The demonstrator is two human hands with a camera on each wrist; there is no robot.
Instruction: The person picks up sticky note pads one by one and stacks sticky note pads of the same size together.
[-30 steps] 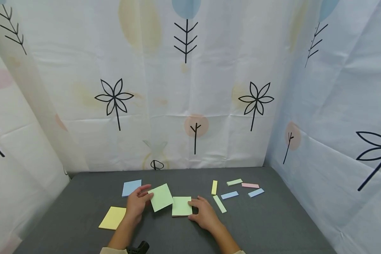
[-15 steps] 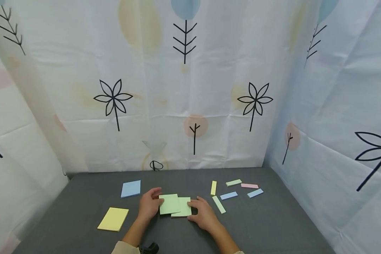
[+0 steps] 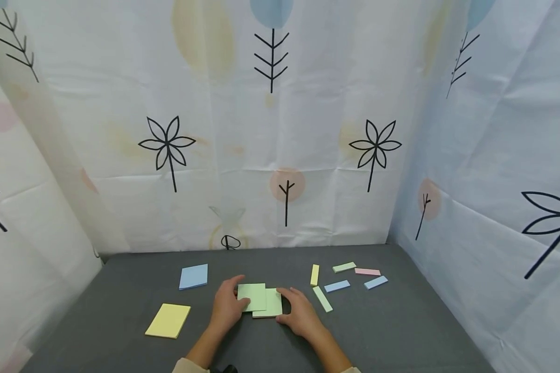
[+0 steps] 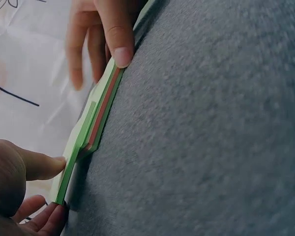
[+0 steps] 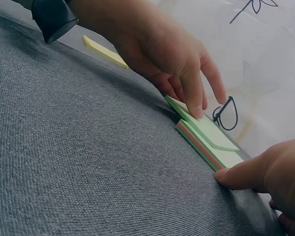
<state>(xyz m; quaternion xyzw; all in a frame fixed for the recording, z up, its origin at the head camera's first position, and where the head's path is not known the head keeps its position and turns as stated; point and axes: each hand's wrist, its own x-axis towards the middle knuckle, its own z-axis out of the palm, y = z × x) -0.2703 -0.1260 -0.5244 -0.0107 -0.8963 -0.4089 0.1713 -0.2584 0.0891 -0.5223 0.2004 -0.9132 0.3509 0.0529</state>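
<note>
My left hand [image 3: 228,303] pinches a light green sticky note pad [image 3: 254,292] by its left side, thumb on top and fingers beneath, as the left wrist view shows. The pad's right part lies over a stack of sticky note pads [image 3: 275,305] on the table. Seen edge-on in the right wrist view, this stack [image 5: 201,147] has a reddish layer between green ones. My right hand [image 3: 301,313] grips the stack's right side, its thumb at the near corner and a finger at the far corner. The held pad sits offset to the left and slightly farther back.
To the left on the grey table [image 3: 121,295] lie a blue sticky note pad [image 3: 193,276] and a yellow one [image 3: 168,320]. Several narrow strip pads, among them a pink one [image 3: 367,272] and a yellow one [image 3: 315,275], are scattered at the right. A printed curtain [image 3: 322,207] stands behind.
My left hand has moved right with the green pad, which was tilted beside the stack and now overlaps it, turned nearly square. The right hand stays at the stack.
</note>
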